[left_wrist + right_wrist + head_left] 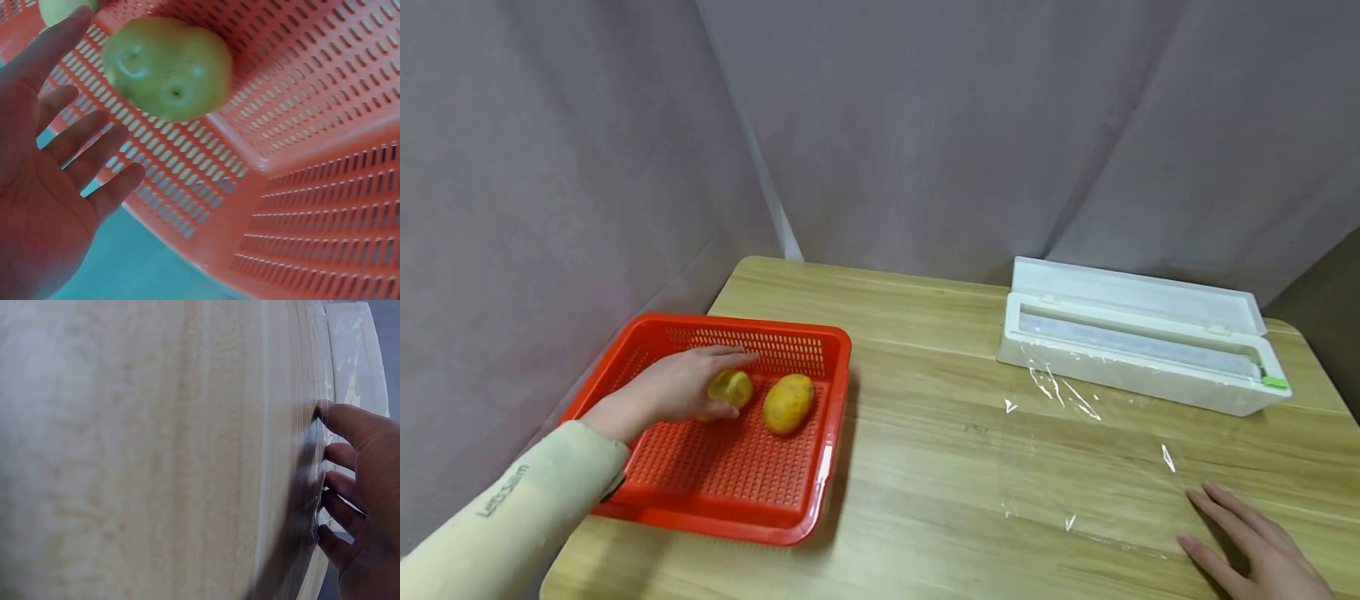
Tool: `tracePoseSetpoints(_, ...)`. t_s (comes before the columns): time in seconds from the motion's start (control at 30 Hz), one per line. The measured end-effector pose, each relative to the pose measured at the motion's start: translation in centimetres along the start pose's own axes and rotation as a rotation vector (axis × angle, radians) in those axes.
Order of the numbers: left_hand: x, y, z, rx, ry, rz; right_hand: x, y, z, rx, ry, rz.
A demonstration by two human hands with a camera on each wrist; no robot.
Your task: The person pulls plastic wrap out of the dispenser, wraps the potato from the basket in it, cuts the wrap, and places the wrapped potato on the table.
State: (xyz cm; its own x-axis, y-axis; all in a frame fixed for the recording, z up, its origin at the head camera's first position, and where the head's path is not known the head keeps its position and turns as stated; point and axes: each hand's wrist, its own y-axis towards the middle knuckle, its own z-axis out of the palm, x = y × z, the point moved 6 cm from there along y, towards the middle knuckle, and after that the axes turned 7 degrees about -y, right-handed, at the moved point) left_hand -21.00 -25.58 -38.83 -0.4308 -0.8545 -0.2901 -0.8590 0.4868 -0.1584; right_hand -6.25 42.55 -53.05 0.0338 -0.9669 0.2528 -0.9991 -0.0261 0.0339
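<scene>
My left hand point(688, 385) reaches into a red plastic basket point(826, 467), its fingers extended over a yellow potato point(739, 388) that it partly hides. In the left wrist view the fingers are spread apart, and a lumpy potato point(169, 72) lies beyond them. A second potato point(788, 404) sits to the right of the hand on the basket floor. At the lower right, my right hand point(1262, 550) rests on the table with fingers spread, its fingertips at the edge of a sheet of clear plastic wrap point(1075, 467).
A white plastic wrap dispenser point(1138, 379) stands at the back right of the wooden table point(917, 533), its lid point(1138, 292) raised and a green piece point(1274, 382) at its right end. The wrap stretches from its front across the tabletop. Grey curtains point(910, 142) hang behind.
</scene>
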Motion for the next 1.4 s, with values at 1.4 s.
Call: tracePoseSetpoints(1.4, 2.9, 1.3, 1.6, 0.152, -0.010, -0.123, -0.2, 0.0, 0.3, -0.019, 0.026, -0.016)
